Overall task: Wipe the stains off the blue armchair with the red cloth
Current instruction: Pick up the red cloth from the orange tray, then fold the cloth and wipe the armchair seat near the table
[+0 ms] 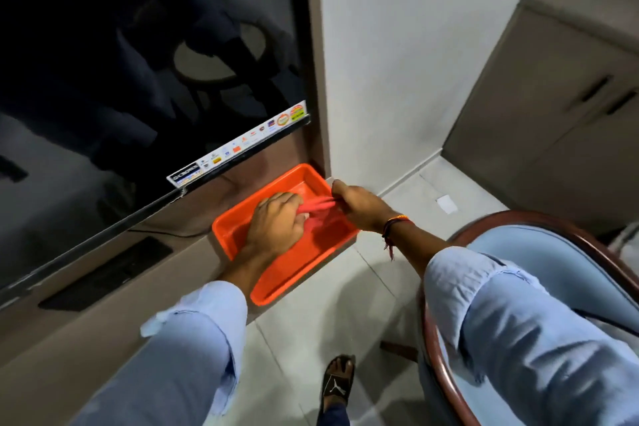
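Both hands (pixel 276 221) stretch red cloth (pixel 316 206) over tray (pixel 294 273).

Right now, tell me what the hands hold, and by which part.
Both hands, left hand and right hand, hold the red cloth by opposite ends, over the orange tray.

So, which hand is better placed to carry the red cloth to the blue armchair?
Probably the right hand. It already pinches the red cloth and is nearer the blue armchair. The left hand is farther away, over the orange tray.
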